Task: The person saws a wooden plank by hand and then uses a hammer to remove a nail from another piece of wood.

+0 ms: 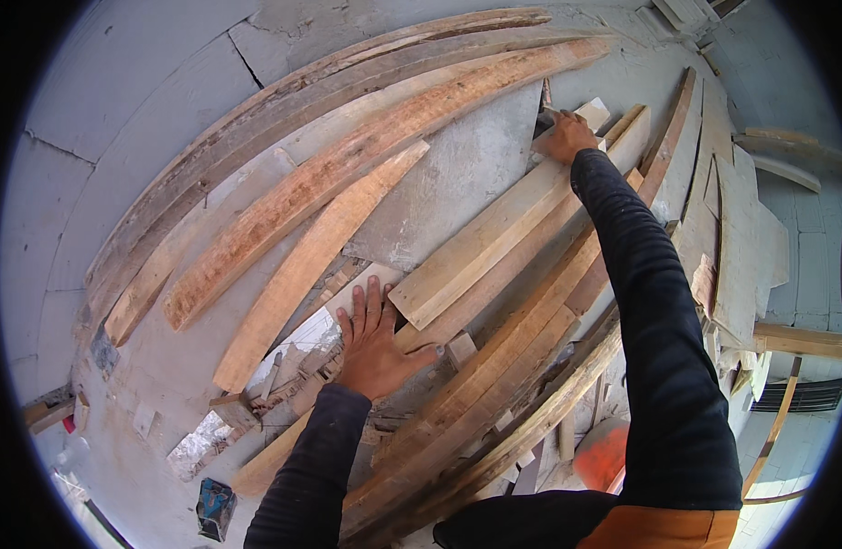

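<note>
Among loose timbers (348,177), we see the squared beam (494,240) lying slantwise between our two hands. Beside its near end, our left hand (375,343) is spread wide, fingers splayed and thumb out; we cannot tell whether it touches the wood. Toward the far end, our right hand (567,137) is curled by a small dark object (544,123), its grip too hidden for us to judge.
</note>
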Motion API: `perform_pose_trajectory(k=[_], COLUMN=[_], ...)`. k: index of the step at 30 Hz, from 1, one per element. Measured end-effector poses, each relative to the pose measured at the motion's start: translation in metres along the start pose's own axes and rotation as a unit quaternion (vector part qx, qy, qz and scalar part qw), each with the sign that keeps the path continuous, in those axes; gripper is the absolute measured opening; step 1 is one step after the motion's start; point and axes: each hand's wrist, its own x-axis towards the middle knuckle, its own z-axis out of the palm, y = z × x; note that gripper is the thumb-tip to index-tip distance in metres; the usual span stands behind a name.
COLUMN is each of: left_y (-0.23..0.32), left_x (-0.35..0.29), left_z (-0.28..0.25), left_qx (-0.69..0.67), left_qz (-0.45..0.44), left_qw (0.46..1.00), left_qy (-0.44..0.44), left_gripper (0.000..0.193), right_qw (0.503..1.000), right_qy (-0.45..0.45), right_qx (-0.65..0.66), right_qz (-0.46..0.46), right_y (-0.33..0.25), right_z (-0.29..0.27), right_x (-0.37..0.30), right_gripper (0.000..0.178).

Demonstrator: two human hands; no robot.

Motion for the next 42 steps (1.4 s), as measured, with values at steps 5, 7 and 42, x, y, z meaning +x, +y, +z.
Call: perform_pose_trajectory(k=[5, 7, 42], left_y=[-0.005, -0.006, -0.062], left_x=[0.001, 0.003, 0.004], left_z=[-0.002, -0.004, 0.002], left_qx=[-0.009, -0.01, 0.047], left_qz=[-0.015, -0.012, -0.025], left_qw=[0.999, 1.0, 0.999], left_qy=[-0.028, -0.023, 0.005], left_gripper=[0.117, 0.115, 0.111], right_qw=[0.993, 0.99, 0.964], right_qy=[-0.066, -0.084, -0.018], right_qx=[-0.093, -0.11, -0.081], right_qz=[0.029, 0.04, -0.254], right_y=[-0.017, -0.028, 0.052], right_z=[0.01, -0.006, -0.174], right_x=[0.009, 0.005, -0.062], right_gripper=[0.072, 0.065, 0.067])
